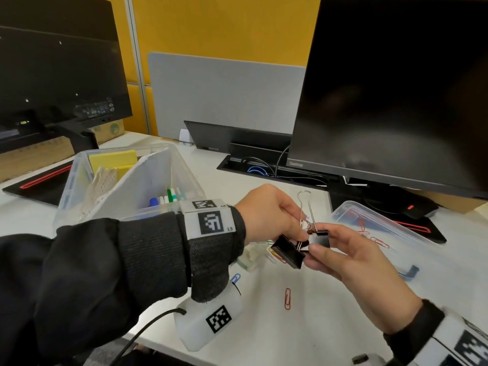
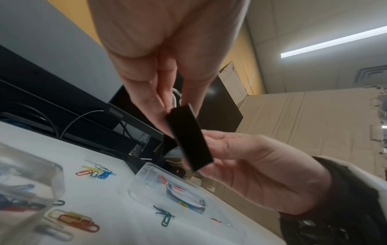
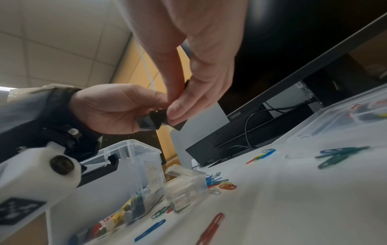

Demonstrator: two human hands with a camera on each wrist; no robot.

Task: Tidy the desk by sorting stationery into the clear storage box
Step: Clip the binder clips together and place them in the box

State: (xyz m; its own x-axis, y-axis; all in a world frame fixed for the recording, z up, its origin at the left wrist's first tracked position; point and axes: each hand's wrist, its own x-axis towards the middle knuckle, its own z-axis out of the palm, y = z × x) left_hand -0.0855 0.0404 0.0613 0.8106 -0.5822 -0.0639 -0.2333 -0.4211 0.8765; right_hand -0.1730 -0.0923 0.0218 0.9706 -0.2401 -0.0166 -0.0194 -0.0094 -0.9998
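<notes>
Two black binder clips are held together above the desk between both hands. The larger binder clip (image 1: 289,253) (image 2: 189,139) (image 3: 150,121) hangs tilted. A second clip (image 1: 321,236) has a long silver wire handle (image 1: 303,204) that points up. My left hand (image 1: 303,229) (image 2: 171,106) (image 3: 134,114) pinches the clips at their wire handles. My right hand (image 1: 318,245) (image 2: 211,149) (image 3: 173,112) grips the black bodies from the right. The clear storage box (image 1: 184,165) (image 3: 134,149) stands at the left behind my left wrist, with yellow notes (image 1: 113,159) and markers (image 1: 169,198) in it.
A shallow clear tray (image 1: 351,210) (image 2: 146,170) with paper clips lies at the right. Loose paper clips, one red (image 1: 287,298) and one blue (image 1: 235,278), lie on the white desk. A small clear case (image 1: 249,256) (image 3: 184,187) sits under my hands. Two monitors stand behind.
</notes>
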